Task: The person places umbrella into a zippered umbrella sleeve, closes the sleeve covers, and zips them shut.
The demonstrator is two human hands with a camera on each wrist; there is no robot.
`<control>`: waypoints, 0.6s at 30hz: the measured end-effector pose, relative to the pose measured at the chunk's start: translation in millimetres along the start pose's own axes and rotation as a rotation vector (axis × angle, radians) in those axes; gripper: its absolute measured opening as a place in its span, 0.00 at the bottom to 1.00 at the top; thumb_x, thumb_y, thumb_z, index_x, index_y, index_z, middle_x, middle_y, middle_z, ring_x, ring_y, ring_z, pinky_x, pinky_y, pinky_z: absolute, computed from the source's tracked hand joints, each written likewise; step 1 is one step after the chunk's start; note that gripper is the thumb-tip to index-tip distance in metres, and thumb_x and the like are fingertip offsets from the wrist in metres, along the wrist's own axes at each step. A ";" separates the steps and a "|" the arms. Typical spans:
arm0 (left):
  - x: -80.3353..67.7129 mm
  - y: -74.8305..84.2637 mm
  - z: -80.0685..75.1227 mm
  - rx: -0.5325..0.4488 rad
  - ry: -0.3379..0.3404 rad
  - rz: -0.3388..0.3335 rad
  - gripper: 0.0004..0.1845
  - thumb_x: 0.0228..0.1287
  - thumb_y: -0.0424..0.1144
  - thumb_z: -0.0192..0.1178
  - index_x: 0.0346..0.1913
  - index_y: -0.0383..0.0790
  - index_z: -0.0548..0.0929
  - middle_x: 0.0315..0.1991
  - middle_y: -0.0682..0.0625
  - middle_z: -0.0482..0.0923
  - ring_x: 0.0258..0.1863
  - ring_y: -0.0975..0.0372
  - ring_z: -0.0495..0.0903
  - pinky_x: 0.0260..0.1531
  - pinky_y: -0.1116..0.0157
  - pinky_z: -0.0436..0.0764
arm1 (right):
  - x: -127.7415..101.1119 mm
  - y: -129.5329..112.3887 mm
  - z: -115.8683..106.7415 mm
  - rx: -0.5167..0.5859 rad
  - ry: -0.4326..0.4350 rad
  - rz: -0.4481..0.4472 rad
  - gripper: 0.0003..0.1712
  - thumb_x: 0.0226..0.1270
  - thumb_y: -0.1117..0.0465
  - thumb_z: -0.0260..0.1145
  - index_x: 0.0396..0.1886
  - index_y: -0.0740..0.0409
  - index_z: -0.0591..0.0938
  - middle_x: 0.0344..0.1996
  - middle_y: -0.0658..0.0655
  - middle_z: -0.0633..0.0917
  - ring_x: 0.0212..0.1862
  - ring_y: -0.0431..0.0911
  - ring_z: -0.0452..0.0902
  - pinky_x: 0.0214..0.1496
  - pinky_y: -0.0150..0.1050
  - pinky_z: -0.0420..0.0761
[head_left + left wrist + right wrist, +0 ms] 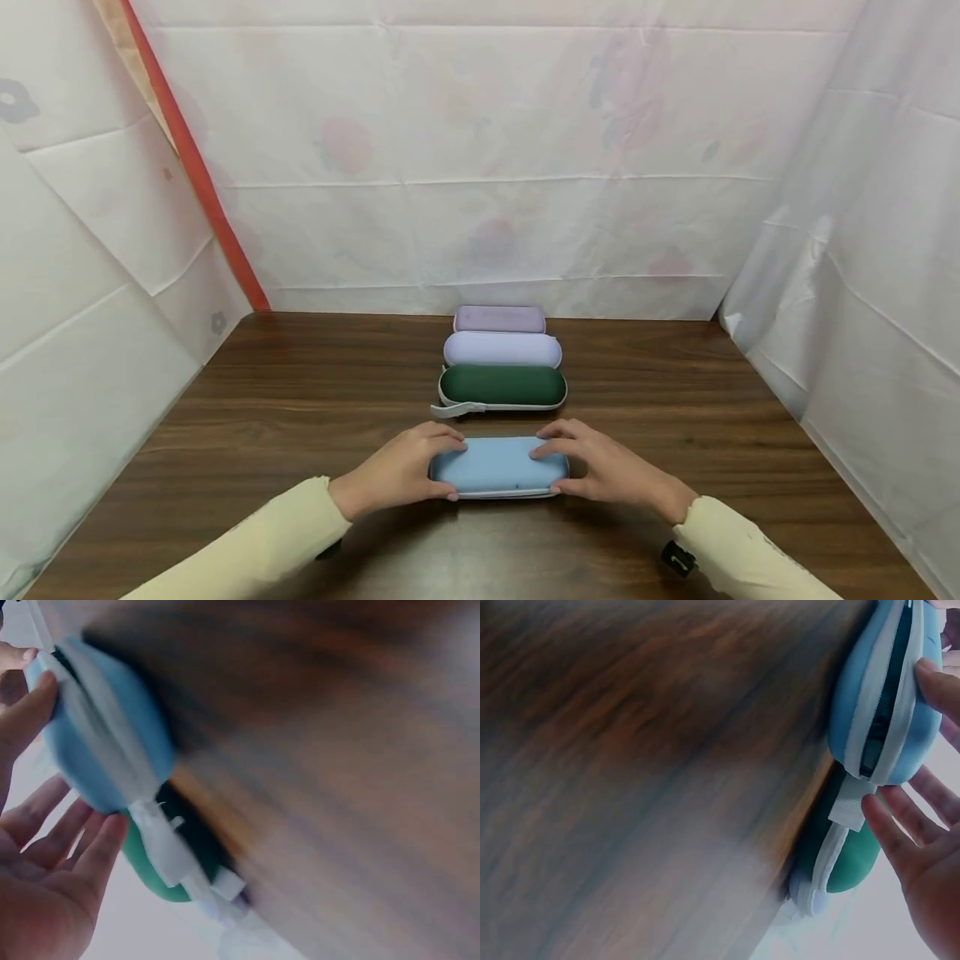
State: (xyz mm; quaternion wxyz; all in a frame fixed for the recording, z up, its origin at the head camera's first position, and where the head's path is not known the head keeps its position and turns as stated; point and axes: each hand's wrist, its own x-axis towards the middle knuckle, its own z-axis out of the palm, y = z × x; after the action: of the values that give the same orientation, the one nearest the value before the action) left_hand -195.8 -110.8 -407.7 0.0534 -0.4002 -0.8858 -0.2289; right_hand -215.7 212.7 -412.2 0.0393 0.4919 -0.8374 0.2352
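Note:
A light blue zippered glasses case [498,465] lies crosswise in front of me. My left hand [405,468] holds its left end, thumb at the front edge and fingers over the top. On the opposite end, my right hand [609,467] grips likewise, thumb in front and fingers on the lid. In the right wrist view, the blue case's zipper [885,697] is parted, with a dark gap showing between its pale bands. Just beyond sits a dark green glasses case [502,384] with a light strap [457,409] at its left.
Behind the green case, a pale lavender case [502,348] and a darker purple case [499,318] form a row towards the back edge. The dark wooden table [322,383] is bordered by white patterned sheets [480,133] at the back and both sides.

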 end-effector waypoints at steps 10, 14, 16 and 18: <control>-6.8 -3.6 5.1 0.056 0.110 0.053 0.28 0.43 0.44 0.78 0.47 0.33 0.83 0.49 0.46 0.78 0.50 0.56 0.76 0.48 0.62 0.77 | 9.7 -9.4 -1.5 -0.119 0.034 -0.018 0.18 0.58 0.49 0.72 0.47 0.47 0.82 0.53 0.51 0.77 0.55 0.44 0.72 0.52 0.45 0.75; -5.1 -8.2 0.0 -0.029 0.041 0.040 0.27 0.47 0.45 0.75 0.48 0.34 0.81 0.50 0.47 0.76 0.51 0.57 0.75 0.49 0.63 0.76 | 27.5 -21.4 0.6 -0.190 -0.018 -0.019 0.17 0.60 0.48 0.70 0.46 0.48 0.82 0.51 0.49 0.78 0.54 0.43 0.72 0.53 0.43 0.74; -2.6 -14.4 -4.8 -0.154 -0.022 0.014 0.24 0.54 0.45 0.71 0.50 0.34 0.79 0.51 0.47 0.76 0.51 0.57 0.74 0.49 0.62 0.76 | 34.3 -27.0 2.4 -0.226 -0.057 -0.023 0.18 0.60 0.48 0.69 0.49 0.47 0.82 0.52 0.49 0.79 0.53 0.43 0.72 0.53 0.43 0.74; 0.9 -23.5 -10.5 -0.282 -0.082 -0.020 0.20 0.64 0.42 0.63 0.53 0.33 0.77 0.52 0.45 0.75 0.51 0.56 0.75 0.50 0.61 0.75 | 37.7 -31.3 3.7 -0.245 -0.090 -0.023 0.20 0.60 0.49 0.70 0.52 0.45 0.83 0.52 0.50 0.79 0.52 0.44 0.71 0.52 0.44 0.74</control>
State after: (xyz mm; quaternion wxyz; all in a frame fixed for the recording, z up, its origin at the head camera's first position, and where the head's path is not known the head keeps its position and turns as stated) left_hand -214.6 -128.3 -406.6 -0.0422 -0.4037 -0.8503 -0.3351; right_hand -208.1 168.1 -393.1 0.0640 0.5030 -0.8551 0.1083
